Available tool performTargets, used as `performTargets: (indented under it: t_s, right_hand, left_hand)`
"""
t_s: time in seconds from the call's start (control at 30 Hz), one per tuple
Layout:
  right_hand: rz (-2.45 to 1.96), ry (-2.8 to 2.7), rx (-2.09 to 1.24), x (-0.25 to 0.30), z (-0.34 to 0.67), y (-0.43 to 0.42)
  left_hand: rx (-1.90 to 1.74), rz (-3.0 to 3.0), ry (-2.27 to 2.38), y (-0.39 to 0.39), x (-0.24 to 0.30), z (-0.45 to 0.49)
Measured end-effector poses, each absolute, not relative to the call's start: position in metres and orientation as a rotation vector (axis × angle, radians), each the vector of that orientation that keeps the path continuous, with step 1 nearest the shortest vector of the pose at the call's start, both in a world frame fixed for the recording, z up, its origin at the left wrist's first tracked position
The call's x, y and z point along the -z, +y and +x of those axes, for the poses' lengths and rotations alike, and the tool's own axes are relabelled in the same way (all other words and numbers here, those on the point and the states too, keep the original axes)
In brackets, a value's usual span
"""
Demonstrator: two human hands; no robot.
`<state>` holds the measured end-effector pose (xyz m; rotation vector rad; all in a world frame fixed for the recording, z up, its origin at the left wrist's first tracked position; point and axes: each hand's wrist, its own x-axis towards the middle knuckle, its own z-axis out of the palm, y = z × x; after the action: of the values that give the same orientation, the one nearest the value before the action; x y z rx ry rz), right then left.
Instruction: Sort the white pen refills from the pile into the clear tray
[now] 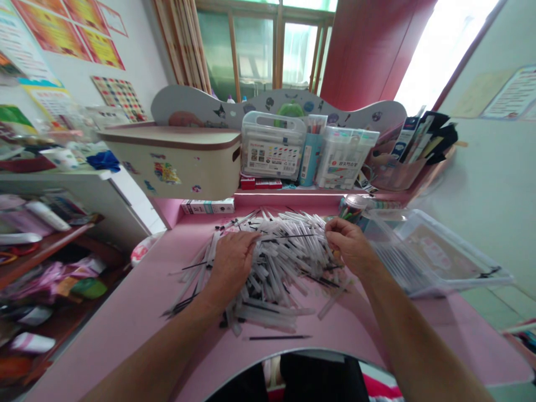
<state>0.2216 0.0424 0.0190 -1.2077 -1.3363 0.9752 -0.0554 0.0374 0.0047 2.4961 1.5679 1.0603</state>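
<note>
A large heap of clear pen barrels (274, 273) and dark refills covers the middle of the pink desk. Over the left side of the heap, my left hand (232, 259) is closed, its fingertips pinching one end of a thin dark pen refill (293, 236). The refill points rightward above the pile. At the heap's right edge my right hand (347, 243) pinches with thumb and forefinger close to the refill's far end; what sits in that pinch is too small to make out. A single dark refill (278, 337) lies apart near the desk's front edge.
Right of the heap stands an open clear plastic box (397, 268) with its lid (454, 251) tilted outward. A jar of pens (352, 207) is behind my right hand. The shelf holds a beige storage bin (176, 167), marker cases (273, 148) and a pink organizer (396, 172).
</note>
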Motion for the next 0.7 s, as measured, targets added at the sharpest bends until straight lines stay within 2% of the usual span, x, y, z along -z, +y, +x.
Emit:
performTargets:
  t_s: [0.7]
  right_hand:
    - [-1.153,-1.330,-1.036,-0.011,0.214,0.042]
  left_hand:
    - [-1.000,2.547,1.558,0.035,-0.003,-0.055]
